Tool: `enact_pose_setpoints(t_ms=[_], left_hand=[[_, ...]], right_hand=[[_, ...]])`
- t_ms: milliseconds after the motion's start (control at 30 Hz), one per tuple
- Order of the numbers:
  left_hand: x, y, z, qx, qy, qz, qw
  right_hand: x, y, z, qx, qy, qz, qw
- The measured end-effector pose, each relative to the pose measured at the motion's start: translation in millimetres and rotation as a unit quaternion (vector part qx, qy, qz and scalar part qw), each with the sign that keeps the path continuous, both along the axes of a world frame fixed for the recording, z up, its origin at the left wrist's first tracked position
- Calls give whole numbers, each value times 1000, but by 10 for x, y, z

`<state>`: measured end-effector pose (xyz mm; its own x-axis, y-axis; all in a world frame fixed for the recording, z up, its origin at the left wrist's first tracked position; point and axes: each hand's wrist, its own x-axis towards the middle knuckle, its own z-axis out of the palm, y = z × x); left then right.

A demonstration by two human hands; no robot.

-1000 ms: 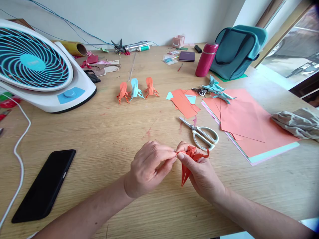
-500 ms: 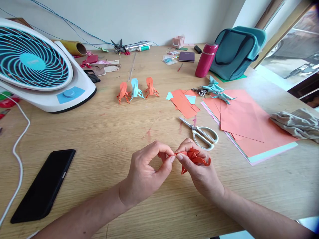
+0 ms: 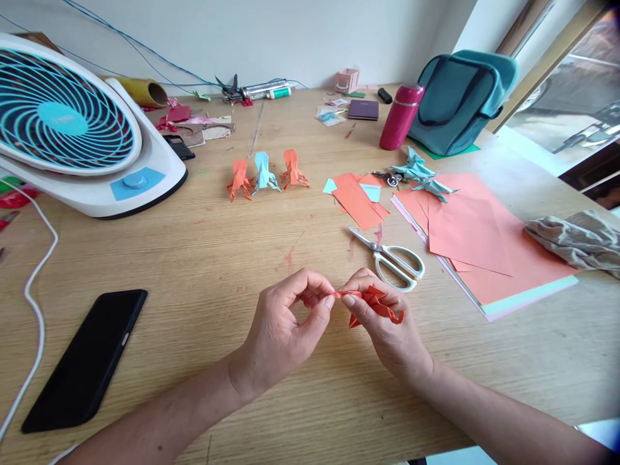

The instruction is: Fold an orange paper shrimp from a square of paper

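Observation:
Between my two hands is an orange-red origami figure (image 3: 376, 303) with folded points and a curled strip at its right end. My right hand (image 3: 394, 332) pinches its body between thumb and fingers. A thin strip of it runs leftward, and my left hand (image 3: 290, 316) grips that strip's tip with thumb and forefinger. White-handled scissors (image 3: 394, 261) lie just beyond my right hand, blades toward the upper left. Farther back, two orange origami figures (image 3: 239, 177) stand on either side of a light blue origami figure (image 3: 262, 171).
Orange paper sheets (image 3: 469, 232) are stacked at right beside a crumpled cloth (image 3: 576, 240). Orange cut pieces (image 3: 356, 200) and blue origami figures (image 3: 416, 168) lie near them. A black phone (image 3: 87, 358) and a white fan (image 3: 145, 161) are at left; a pink bottle (image 3: 402, 116) and teal bag (image 3: 455, 103) stand behind.
My left fingertips have shifted slightly left and up, so more of the thin strip shows between the hands. The right hand has moved a little left with the figure.

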<state>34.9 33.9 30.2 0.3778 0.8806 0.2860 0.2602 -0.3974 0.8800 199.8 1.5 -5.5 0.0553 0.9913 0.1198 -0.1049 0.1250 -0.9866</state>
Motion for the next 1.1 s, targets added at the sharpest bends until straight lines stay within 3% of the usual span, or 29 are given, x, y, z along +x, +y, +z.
enact_pose_setpoints(t_ms=[267, 500, 767, 1100], left_hand=[[6, -16, 6, -3, 1, -2, 1000], [-7, 16, -96, 76, -14, -7, 997], [-72, 77, -84, 222, 9, -46, 974], [-115, 112, -113, 241, 33, -49, 969]], right_hand=[[-12, 8, -7, -34, 21, 5, 999], [2, 18, -24, -32, 19, 23, 999], [9, 17, -19, -38, 46, 48, 997], [-21, 32, -17, -90, 105, 35, 990]])
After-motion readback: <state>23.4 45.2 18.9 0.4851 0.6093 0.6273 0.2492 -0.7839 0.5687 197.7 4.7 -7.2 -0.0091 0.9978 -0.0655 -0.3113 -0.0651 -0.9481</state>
